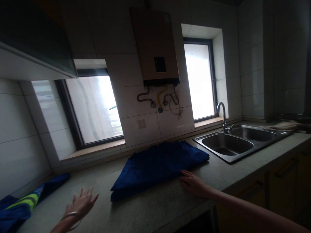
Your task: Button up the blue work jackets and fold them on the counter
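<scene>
A dark blue garment (pixel 157 165), folded into a flat bundle, lies on the grey counter against the tiled wall. My right hand (pixel 194 184) rests at its near right edge, fingertips touching the cloth and fingers stretched out. Over the counter to the left of the bundle is my left hand (pixel 81 202), with fingers spread and nothing in it; a bracelet circles that wrist. Further left, a second blue garment (pixel 18 210) with a bright yellow-green stripe lies crumpled, partly cut off by the picture's edge.
A double steel sink (pixel 228 145) with a curved tap (pixel 222 113) is set in the counter (pixel 136 213) at the right. A cloth (pixel 286 125) lies beyond it. A water heater (pixel 155 45) hangs between two windows, and a cabinet (pixel 36 42) overhangs the left side.
</scene>
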Tool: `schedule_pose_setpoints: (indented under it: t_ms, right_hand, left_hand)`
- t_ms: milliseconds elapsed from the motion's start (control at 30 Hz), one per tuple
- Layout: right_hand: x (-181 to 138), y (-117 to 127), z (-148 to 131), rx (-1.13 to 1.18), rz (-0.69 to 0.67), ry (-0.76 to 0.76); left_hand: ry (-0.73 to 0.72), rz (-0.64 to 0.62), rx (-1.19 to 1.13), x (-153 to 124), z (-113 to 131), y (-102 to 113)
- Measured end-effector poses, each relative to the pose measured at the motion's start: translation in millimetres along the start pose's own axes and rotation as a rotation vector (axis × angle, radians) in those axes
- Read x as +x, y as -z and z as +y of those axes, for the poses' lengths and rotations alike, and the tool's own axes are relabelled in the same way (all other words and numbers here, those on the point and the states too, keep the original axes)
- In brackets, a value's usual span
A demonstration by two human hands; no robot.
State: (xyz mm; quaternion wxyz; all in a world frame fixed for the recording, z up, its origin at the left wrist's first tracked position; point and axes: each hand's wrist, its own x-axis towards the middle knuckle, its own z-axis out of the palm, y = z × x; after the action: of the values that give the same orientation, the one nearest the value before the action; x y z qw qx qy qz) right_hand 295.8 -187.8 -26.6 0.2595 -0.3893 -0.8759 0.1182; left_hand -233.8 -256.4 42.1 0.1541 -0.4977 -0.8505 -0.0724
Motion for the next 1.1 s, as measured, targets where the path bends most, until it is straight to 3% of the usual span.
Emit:
schedule_pose_setpoints:
  t_ms: [67,200,367,700,933,1100]
  right_hand:
    - [0,0,-1,-0.002,0.004,-0.003]
    - [0,0,-2,0.009,0.009,0.003]
    - [-1,1,-2,0.01,0.033,0.009]
    - [-1,5,-4,0.003,0.039,0.011]
    - [-1,5,-3,0.001,0.057,0.012]
    - [-2,7,-4,0.022,0.062,0.019]
  left_hand:
    - [-0.05,-0.102,-0.045,25,28,-14]
    - [-0.097,-0.155,-0.149,56,76,-24]
    - [-0.105,-0.236,-0.312,74,109,-26]
    - [-0.058,-0.06,-0.327,68,149,-44]
    - [-0.145,-0.161,-0.285,55,176,-40]
    - [-0.246,-0.084,-0.254,38,193,-32]
